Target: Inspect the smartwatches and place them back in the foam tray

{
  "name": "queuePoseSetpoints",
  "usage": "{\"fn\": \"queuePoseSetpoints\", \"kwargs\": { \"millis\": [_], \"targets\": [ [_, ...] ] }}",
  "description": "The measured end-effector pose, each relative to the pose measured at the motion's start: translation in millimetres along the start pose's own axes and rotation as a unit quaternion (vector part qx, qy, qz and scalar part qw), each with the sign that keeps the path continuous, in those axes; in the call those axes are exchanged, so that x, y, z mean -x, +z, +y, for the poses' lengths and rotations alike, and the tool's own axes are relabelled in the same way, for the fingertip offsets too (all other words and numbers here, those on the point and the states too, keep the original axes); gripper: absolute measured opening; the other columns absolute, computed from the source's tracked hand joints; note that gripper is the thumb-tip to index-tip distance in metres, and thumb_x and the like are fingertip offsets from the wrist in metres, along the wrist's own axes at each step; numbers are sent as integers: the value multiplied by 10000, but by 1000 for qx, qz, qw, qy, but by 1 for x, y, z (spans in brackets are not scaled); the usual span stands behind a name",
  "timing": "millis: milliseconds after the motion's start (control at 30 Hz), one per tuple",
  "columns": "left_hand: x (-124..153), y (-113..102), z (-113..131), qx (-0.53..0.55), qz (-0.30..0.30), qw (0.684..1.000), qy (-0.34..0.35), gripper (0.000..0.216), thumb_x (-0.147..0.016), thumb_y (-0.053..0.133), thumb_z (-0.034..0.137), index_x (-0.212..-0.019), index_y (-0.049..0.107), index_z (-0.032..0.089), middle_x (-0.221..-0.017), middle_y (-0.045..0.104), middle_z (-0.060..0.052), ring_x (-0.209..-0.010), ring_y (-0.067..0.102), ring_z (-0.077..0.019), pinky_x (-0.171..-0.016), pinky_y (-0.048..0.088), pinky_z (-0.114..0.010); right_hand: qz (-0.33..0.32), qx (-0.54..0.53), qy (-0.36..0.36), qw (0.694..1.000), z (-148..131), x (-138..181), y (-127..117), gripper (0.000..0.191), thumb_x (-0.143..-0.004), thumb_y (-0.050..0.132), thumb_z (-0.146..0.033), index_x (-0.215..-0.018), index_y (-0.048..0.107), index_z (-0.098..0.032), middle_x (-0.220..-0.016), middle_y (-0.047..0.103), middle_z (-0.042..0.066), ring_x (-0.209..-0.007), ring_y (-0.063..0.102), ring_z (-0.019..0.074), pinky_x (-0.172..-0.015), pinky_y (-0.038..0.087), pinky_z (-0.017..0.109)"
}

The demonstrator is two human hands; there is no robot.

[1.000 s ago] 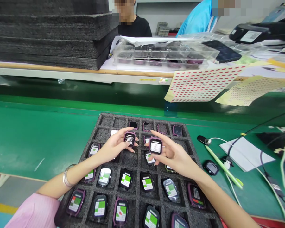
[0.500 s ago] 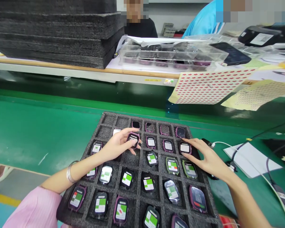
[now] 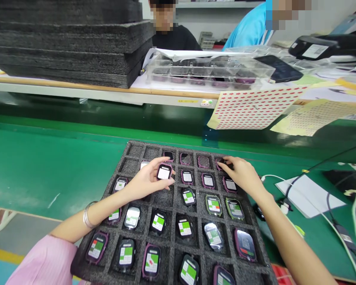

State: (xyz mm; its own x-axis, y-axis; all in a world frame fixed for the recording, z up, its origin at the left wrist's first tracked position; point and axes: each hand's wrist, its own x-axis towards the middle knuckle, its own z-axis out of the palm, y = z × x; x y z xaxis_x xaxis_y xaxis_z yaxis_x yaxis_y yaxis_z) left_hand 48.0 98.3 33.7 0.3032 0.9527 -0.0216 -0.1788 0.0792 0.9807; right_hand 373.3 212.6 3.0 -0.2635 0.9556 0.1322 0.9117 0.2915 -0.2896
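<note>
A purple-rimmed smartwatch point(image 3: 164, 172) with a lit white screen is held by my left hand point(image 3: 150, 176), its fingers closed round the case above the foam tray point(image 3: 136, 165). My right hand point(image 3: 242, 172) reaches to the tray's far right pocket, thumb and fingers closed on a dark-screened smartwatch point(image 3: 219, 163) that they partly cover. Just below it lies a purple smartwatch point(image 3: 230, 183) with a white screen. Several more watches fill other pockets, many with green and white screens, such as a green-cased watch point(image 3: 213, 204).
Stacked black foam trays point(image 3: 77, 51) stand on the shelf point(image 3: 166, 93) at the back left, beside clear plastic trays point(image 3: 207, 71) and a phone point(image 3: 279, 68). Sticker sheets point(image 3: 255, 109) hang over its edge. Cables and white paper point(image 3: 311, 196) lie on the right. Two people are beyond the shelf.
My right hand has moved up from the white-screened watch to the dark watch behind it. The watch in my left hand now shows a white screen instead of a dark one with text.
</note>
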Motion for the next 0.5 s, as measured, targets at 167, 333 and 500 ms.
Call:
{"fn": "queuePoseSetpoints", "kwargs": {
  "millis": [167, 333, 500],
  "targets": [
    [-26, -32, -6, -278, 73, 955, 66, 580, -788, 654, 252, -1294, 382, 170, -1083, 586, -102, -864, 638, -203, -777, 537, -362, 9, -44, 53, 998, -7, -8, 5, 366, -766, 599, -460, -861, 662, -112, -719, 672, 125, -634, 625, 277, -565, 440, 350],
    [-54, -76, -14, -590, 90, 793, 121, 346, -808, 637, 291, -1106, 542, 143, -1039, 585, -104, -1009, 568, -269, -891, 460, -411, 5, -126, 22, 992, -14, -1, -14, 449, -768, 564, -598, -663, 605, -163, -543, 573, 38, -525, 544, 189, -484, 393, 284],
    [-62, -75, -8, -629, 90, 763, 113, 381, -806, 645, 434, -1010, 602, 115, -1035, 546, -141, -1037, 498, -320, -912, 411, -468, 10, -372, 42, 927, -41, 15, -37, 423, -778, 626, -568, -862, 594, -155, -825, 669, 93, -497, 542, 140, -402, 416, 248]
  ]
}}
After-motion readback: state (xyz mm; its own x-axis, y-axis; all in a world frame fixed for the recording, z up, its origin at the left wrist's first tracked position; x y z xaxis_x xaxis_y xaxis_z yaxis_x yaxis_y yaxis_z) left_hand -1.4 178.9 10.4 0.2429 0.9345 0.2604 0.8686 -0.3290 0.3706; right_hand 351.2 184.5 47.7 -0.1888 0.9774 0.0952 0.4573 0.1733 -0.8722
